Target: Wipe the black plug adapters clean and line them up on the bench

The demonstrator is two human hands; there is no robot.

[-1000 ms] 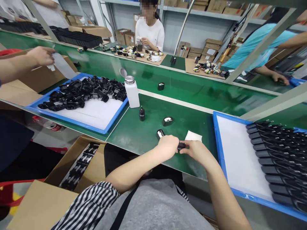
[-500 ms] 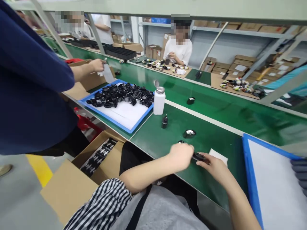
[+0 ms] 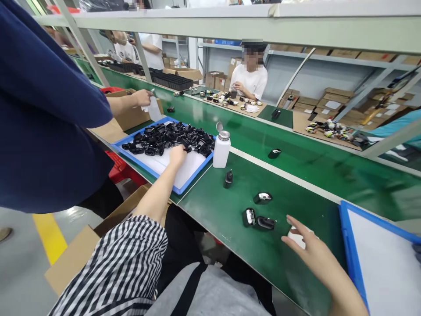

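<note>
My left hand (image 3: 177, 156) reaches into the blue-rimmed tray (image 3: 179, 190), at the near edge of a pile of glossy black plastic parts (image 3: 158, 139). Its fingers are closed on one black plastic part (image 3: 187, 149). On the right, my right hand (image 3: 304, 240) is open, thumb and fingers apart, over a folded white cloth or paper (image 3: 297, 237). Just left of it, a black part (image 3: 265, 223) lies on the green bench against a black part with a shiny face (image 3: 249, 217). Another such shiny-faced part (image 3: 263, 198) sits behind them.
A white pump bottle (image 3: 222, 150) with its lid up stands by the tray, near a small dark bottle (image 3: 228, 179). One black part (image 3: 274, 153) is on the green belt. A second blue tray (image 3: 353, 259) is at right. A co-worker in dark blue (image 3: 49, 114) stands close at left.
My left hand has gone from the bench parts to the tray at left. My right hand has let go of a black part, which now lies on the bench, and has opened.
</note>
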